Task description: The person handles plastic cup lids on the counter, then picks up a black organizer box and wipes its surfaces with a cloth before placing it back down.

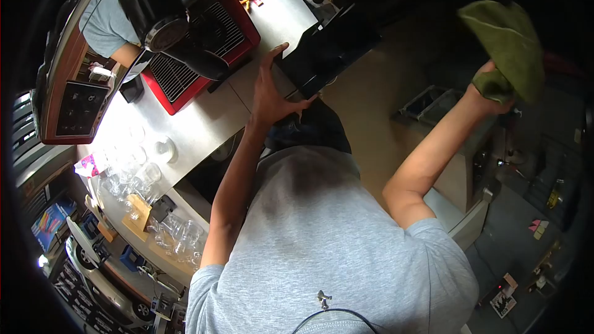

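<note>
L hand (270,99), grip wide, holds blk rectangular tray (328,52) nr red metal-grilled coffee machine (179,79); R hand (493,94) clenches olive-green cloth (508,43) farther off.

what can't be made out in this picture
All in the head view:
Black thing at the left hand: its exact kind and surface detail, lost in shadow.
Right hand: some fingers, hidden by the green cloth.
Red machine: part cut off by the top edge.
Glasses: their number, small and overlapping.
</note>
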`<action>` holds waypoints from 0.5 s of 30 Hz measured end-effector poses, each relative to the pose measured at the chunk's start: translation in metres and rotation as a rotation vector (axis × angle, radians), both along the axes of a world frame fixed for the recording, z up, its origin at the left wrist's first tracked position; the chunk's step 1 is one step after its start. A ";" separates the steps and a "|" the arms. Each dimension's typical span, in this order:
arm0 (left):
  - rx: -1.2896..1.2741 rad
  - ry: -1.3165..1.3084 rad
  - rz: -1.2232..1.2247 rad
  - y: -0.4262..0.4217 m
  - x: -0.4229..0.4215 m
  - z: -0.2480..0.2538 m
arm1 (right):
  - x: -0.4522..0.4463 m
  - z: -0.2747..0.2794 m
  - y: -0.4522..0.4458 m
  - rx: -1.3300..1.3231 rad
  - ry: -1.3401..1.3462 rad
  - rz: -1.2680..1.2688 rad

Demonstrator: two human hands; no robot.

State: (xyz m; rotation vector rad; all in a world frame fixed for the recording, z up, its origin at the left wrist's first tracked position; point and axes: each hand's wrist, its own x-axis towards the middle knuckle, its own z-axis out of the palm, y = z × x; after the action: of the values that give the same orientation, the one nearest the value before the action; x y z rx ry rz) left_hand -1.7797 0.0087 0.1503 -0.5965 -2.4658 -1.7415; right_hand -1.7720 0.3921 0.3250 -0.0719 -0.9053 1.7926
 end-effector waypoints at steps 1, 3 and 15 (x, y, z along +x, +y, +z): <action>0.009 0.000 -0.003 0.000 0.000 0.000 | 0.000 -0.003 0.000 -0.059 0.097 0.223; 0.030 0.006 -0.008 0.001 -0.001 0.001 | -0.003 -0.017 -0.006 -0.188 0.192 0.573; 0.005 0.040 0.014 0.002 -0.001 0.001 | -0.054 -0.101 -0.055 0.903 -0.979 0.965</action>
State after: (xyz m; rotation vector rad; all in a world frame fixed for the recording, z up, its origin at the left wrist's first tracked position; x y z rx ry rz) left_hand -1.7811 0.0106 0.1508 -0.6060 -2.4326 -1.7127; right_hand -1.8256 0.3370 0.2240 0.1028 -2.7392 1.9542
